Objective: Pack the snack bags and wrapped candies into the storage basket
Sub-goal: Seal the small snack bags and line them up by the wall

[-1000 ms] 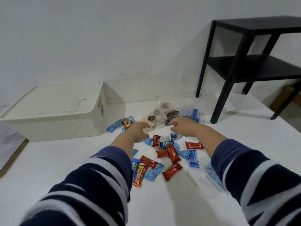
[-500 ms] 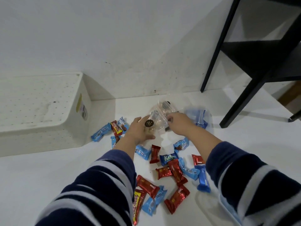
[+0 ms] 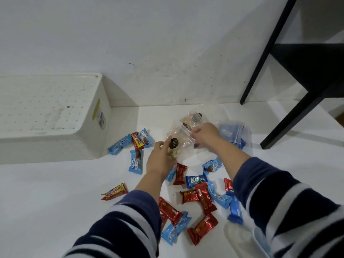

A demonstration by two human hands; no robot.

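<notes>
**Both hands on the clear snack bags**

The left hand [image 3: 161,161] grips a clear snack bag [image 3: 176,138] of pale pieces. The right hand [image 3: 205,135] pinches a second clear bag [image 3: 191,119] at one o'clock. Wrapped candies [image 3: 202,196] lie scattered at six o'clock; the white storage basket [image 3: 89,146] sits at nine o'clock.

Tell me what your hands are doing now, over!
Left hand and right hand both grip clear snack bags. Candies lie loose on the floor. Basket sits upside down, unfilled.

Clear snack bags [image 3: 183,135]; scattered candies [image 3: 202,196]
</notes>
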